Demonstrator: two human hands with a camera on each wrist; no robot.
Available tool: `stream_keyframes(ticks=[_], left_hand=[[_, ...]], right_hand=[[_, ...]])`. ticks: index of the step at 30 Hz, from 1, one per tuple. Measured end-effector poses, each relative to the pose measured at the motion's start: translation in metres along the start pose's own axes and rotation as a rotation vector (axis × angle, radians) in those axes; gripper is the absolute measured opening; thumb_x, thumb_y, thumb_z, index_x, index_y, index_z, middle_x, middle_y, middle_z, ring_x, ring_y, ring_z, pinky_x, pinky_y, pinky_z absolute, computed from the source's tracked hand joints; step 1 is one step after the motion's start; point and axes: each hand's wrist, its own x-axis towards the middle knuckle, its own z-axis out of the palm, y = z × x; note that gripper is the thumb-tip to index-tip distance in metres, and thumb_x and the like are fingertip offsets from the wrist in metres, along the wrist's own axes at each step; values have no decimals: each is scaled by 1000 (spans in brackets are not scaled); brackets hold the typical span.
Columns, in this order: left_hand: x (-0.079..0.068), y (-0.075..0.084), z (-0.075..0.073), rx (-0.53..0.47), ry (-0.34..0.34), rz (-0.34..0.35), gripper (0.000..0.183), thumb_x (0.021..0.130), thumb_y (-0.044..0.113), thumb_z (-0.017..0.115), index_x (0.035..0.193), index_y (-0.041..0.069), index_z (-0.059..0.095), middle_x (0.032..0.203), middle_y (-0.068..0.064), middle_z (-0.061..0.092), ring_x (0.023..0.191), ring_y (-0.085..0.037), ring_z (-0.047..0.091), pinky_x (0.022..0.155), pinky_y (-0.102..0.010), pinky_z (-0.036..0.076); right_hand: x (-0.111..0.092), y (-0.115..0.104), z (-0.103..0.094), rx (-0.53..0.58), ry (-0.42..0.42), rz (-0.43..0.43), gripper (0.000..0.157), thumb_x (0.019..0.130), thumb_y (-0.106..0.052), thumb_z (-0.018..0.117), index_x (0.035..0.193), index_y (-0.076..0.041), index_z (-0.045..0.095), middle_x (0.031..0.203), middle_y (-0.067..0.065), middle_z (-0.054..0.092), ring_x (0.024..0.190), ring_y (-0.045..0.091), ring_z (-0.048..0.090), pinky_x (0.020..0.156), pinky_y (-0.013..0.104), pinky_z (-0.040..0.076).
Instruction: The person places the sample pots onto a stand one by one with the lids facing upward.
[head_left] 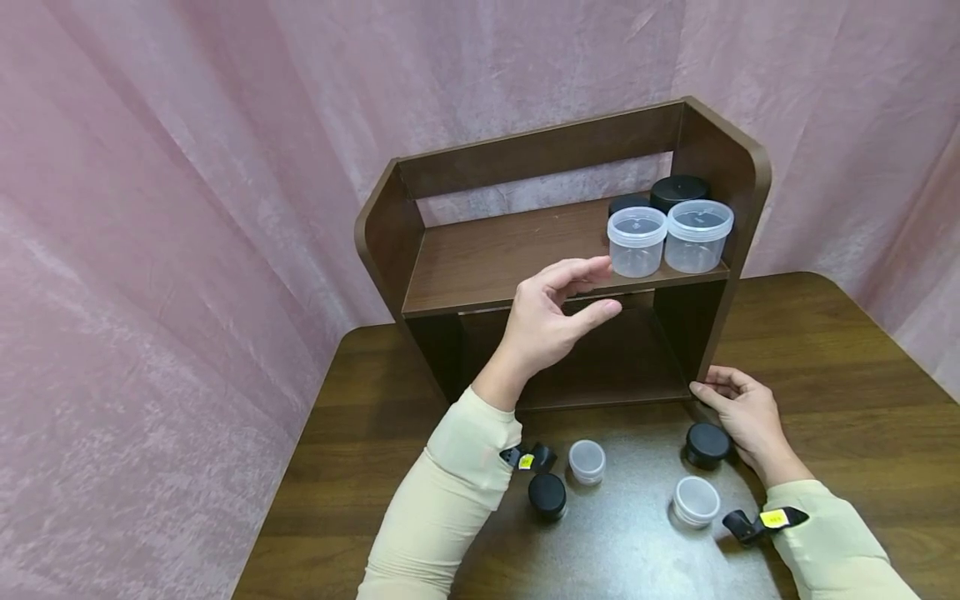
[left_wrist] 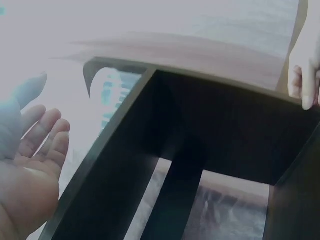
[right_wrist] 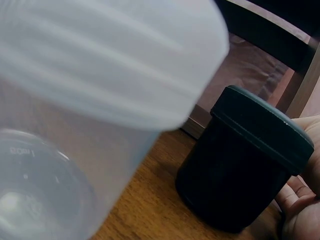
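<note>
My left hand (head_left: 551,312) reaches to the front edge of a brown two-tier shelf (head_left: 495,258), fingers and thumb apart with nothing between them. Its fingertips come close to a small clear jar (head_left: 636,257) on the upper tier. Beside that jar stands a second clear jar (head_left: 693,254), with two black-lidded jars (head_left: 678,190) partly hidden behind. Low on the shelf's right side, my right hand (head_left: 746,417) holds the side panel, thumb at its front edge and fingers on the outer face. A black jar (right_wrist: 230,175) stands right by this hand.
On the wooden table (head_left: 360,467) in front of the shelf stand a clear jar (head_left: 696,502) at the right, plus a smaller clear jar (head_left: 587,462) and a black-lidded jar (head_left: 547,493) near the left forearm. A pink curtain (head_left: 225,167) hangs behind.
</note>
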Motion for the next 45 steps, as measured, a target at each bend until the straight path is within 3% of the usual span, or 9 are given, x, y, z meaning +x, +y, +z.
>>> stream_keyframes(ticks=[6, 13, 19, 23, 27, 30, 36, 42, 45], left_hand=[[-30, -18, -2, -44, -50, -6, 44, 75, -8, 77, 116, -9, 63, 111, -22, 65, 105, -18, 63, 93, -34, 49], [-67, -8, -15, -11, -69, -73, 38, 76, -12, 74, 112, -12, 62, 109, -25, 64, 103, -34, 62, 90, -46, 50], [-93, -10, -23, 20, -89, -139, 34, 78, -10, 74, 110, -13, 63, 109, -26, 64, 101, -32, 63, 88, -50, 50], [-110, -19, -26, 39, -112, -182, 33, 79, -7, 73, 110, -11, 64, 108, -26, 64, 100, -27, 64, 87, -50, 51], [-127, -30, -29, 61, -133, -248, 33, 80, -4, 74, 112, -7, 65, 110, -21, 66, 101, -31, 63, 88, -49, 50], [-140, -44, -30, 77, -141, -304, 34, 81, -1, 74, 114, -2, 66, 111, -14, 67, 102, -31, 63, 89, -46, 50], [-162, -70, -32, 64, -167, -326, 35, 82, 9, 77, 115, 4, 67, 111, -3, 67, 101, -26, 63, 89, -40, 52], [-165, -48, -29, 79, -195, -390, 33, 81, 1, 76, 112, -2, 67, 109, -12, 68, 100, -26, 64, 89, -49, 50], [-169, -43, -29, 97, -225, -405, 34, 80, 0, 76, 113, -3, 66, 109, -14, 68, 100, -35, 63, 88, -47, 51]], right_hand=[[1, 2, 2, 31, 4, -5, 25, 85, -20, 75, 105, -12, 63, 87, -17, 60, 82, -1, 56, 66, 9, 47], [0, 0, 0, 15, -2, 2, 29, 86, -22, 75, 108, -8, 62, 88, -17, 60, 83, -1, 56, 66, 10, 47], [-1, -1, -2, 3, -3, 13, 31, 86, -23, 74, 109, -7, 62, 89, -17, 59, 84, -1, 55, 67, 10, 47], [-1, 0, -2, 4, -3, 15, 29, 86, -23, 74, 108, -8, 62, 88, -17, 59, 83, -1, 55, 66, 10, 47], [-1, 0, -1, 9, -4, 14, 28, 86, -23, 74, 108, -9, 63, 88, -17, 60, 83, -1, 55, 66, 10, 47], [-1, 0, -1, 15, -4, 13, 28, 86, -22, 74, 108, -9, 63, 89, -16, 60, 83, 0, 55, 66, 10, 47], [-2, -2, 0, 25, -3, 8, 26, 86, -21, 74, 107, -10, 64, 88, -16, 60, 83, 0, 55, 66, 10, 47], [-2, -3, 1, 39, 0, -2, 22, 86, -18, 74, 104, -12, 64, 86, -17, 61, 81, -1, 56, 65, 10, 46], [-2, -2, 2, 45, 1, -3, 21, 86, -17, 74, 103, -12, 64, 85, -18, 61, 80, -1, 56, 65, 10, 46]])
